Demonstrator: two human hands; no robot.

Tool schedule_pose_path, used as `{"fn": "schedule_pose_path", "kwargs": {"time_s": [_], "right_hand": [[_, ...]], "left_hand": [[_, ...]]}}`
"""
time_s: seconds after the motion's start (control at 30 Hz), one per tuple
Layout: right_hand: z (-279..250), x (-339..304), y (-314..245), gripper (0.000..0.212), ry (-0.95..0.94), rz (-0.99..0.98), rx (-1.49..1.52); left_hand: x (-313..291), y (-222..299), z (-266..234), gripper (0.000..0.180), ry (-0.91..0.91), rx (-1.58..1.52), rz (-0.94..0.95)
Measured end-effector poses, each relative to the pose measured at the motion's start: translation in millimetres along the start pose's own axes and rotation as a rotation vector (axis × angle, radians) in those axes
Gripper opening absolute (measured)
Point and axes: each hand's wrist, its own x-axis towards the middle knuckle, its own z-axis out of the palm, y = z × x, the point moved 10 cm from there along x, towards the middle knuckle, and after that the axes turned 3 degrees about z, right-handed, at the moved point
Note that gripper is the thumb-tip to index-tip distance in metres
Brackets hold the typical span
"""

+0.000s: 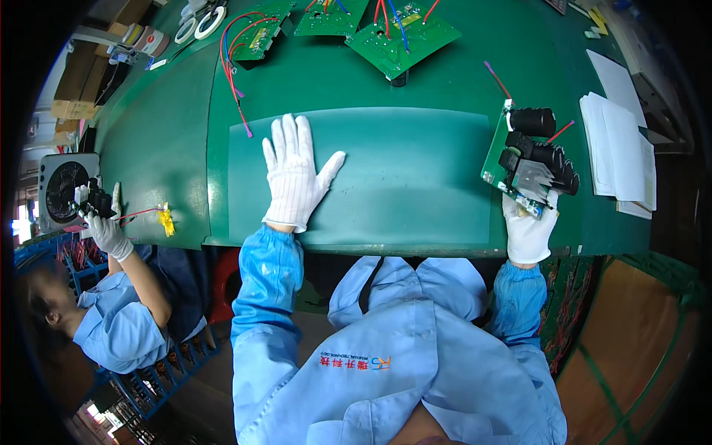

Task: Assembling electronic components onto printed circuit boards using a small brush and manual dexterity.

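My left hand (291, 174), in a white glove, lies flat with fingers stretched on a pale green translucent mat (408, 185). At the mat's right edge, my gloved right hand (529, 230) grips the near end of a green circuit board (495, 148). That board stands tilted and carries large black capacitors (532, 121), grey metal heat sinks (532, 178) and short red wires with purple tips. Some fingers of my right hand are hidden behind the board's parts.
Several green circuit boards (415, 41) with red and blue wires lie at the far side of the green table (163, 148). White papers (612, 144) are stacked at the right. A co-worker (122, 311) at the left handles another black-component assembly near a fan (67, 189). Tape rolls (210, 22) sit far left.
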Motion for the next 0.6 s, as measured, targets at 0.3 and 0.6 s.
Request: {"fn": "schedule_pose_path", "kwargs": {"time_s": [0.3, 0.6], "right_hand": [[-8.0, -6.3, -4.9, 0.042, 0.094, -0.081, -0.234], [12.1, -6.7, 0.8, 0.040, -0.092, 0.041, 0.005]], "left_hand": [[3.5, 177.7, -9.3, 0.081, 0.021, -0.416, 0.680], [-87.2, 208.9, -34.8, 0.052, -0.295, -0.940, 0.823]]}}
